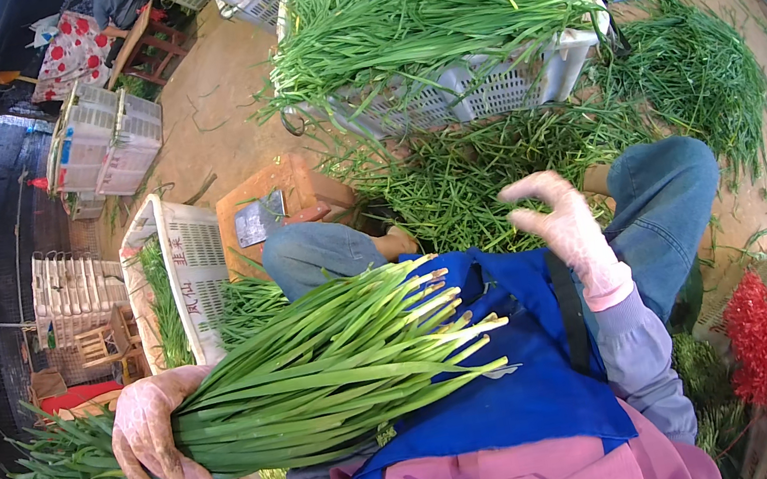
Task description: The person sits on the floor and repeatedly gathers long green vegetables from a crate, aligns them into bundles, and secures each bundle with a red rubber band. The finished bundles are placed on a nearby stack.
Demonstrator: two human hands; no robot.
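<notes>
A thick bundle of green garlic chives [302, 390] lies across my lap, its pale root ends pointing right over a blue apron [532, 397]. My left hand [157, 430], in a thin patterned glove, wraps around the leafy part of the bundle. Raised above my right thigh, my gloved right hand [560, 225] has thumb and fingers apart and holds nothing. Loose chive leaves [466, 187] cover the floor between my knees, below that hand.
A white plastic crate [465, 92] heaped with chives stands ahead. A cleaver [262, 218] rests on a wooden stool [248, 251] beside another white crate [195, 271]. Red plastic ties [761, 336] hang at right. Stacked crates [108, 137] and a seated person [120, 9] are farther left.
</notes>
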